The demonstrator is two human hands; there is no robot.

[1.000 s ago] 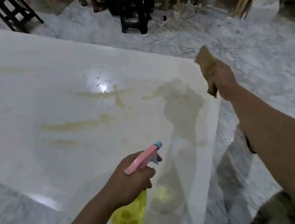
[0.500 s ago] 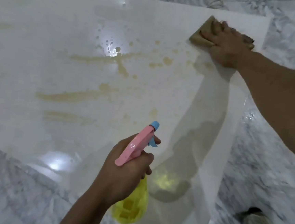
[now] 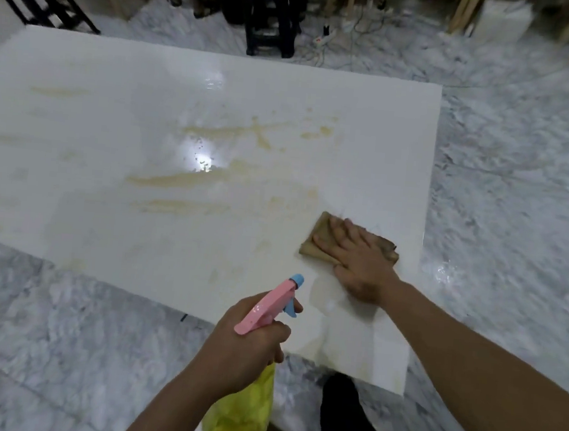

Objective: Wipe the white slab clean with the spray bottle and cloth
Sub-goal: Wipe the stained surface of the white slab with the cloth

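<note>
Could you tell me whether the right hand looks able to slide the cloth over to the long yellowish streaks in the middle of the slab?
Probably yes. The right hand lies flat on the cloth, and bare slab separates it from the streaks; nothing stands between.

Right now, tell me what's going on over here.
A person is cleaning a white slab that lies on a marble floor. The right hand presses a brown cloth flat against the slab near its right edge, fingers spread over it. The left hand holds a spray bottle with a pink head, nozzle aimed toward the slab. Yellowish-brown streaks and wet droplets remain across the middle, so the wiping is not finished.
</note>
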